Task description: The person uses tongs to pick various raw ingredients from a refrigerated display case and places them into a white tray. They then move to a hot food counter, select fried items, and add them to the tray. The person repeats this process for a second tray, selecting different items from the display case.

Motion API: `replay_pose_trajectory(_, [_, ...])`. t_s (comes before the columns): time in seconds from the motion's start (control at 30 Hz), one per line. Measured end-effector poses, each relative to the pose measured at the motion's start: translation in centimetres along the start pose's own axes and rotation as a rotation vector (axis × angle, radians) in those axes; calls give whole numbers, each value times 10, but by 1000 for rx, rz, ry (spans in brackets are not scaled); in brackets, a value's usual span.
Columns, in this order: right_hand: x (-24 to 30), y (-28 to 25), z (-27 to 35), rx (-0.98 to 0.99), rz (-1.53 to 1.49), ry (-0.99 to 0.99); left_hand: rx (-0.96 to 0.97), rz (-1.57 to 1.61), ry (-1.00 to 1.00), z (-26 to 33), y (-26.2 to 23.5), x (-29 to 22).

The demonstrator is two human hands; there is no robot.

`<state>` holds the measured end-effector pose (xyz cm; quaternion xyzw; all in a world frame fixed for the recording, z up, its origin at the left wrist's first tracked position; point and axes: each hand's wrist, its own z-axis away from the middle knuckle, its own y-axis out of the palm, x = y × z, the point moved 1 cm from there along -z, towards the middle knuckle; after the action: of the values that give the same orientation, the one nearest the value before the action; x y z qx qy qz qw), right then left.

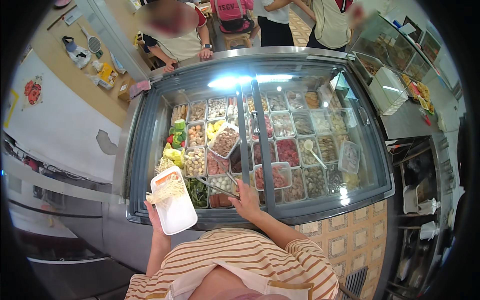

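My left hand (155, 219) grips a white rectangular tray (177, 215) by its left edge, in front of the display case's near side. Pale, thin enoki mushrooms (170, 191) lie across the upper half of the tray, spilling toward its left rim. Beside them is a flat orange piece (165, 179) I cannot identify. Metal tongs (220, 189) are in my right hand (246, 201), their arms spread over the tubs of leafy greens (196, 192) and small white balls (220, 184). Nothing shows between the tong tips. More enoki (164, 165) sits just beyond the tray.
Many tubs of food fill the glass-topped case (260, 135). A tub of brown meat (225, 141) rests atop others; a white spoon (314, 152) lies at right. One person's hands (205, 53) touch the far rim; others are behind. White containers (387, 92) are stacked at right.
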<state>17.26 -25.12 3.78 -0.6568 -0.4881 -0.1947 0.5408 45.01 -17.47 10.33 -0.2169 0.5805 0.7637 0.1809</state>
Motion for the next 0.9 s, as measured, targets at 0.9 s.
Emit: replay_pose_trajectory(0.9, [-37, -205, 251, -827, 190, 916, 440, -196, -674, -94, 174, 219])
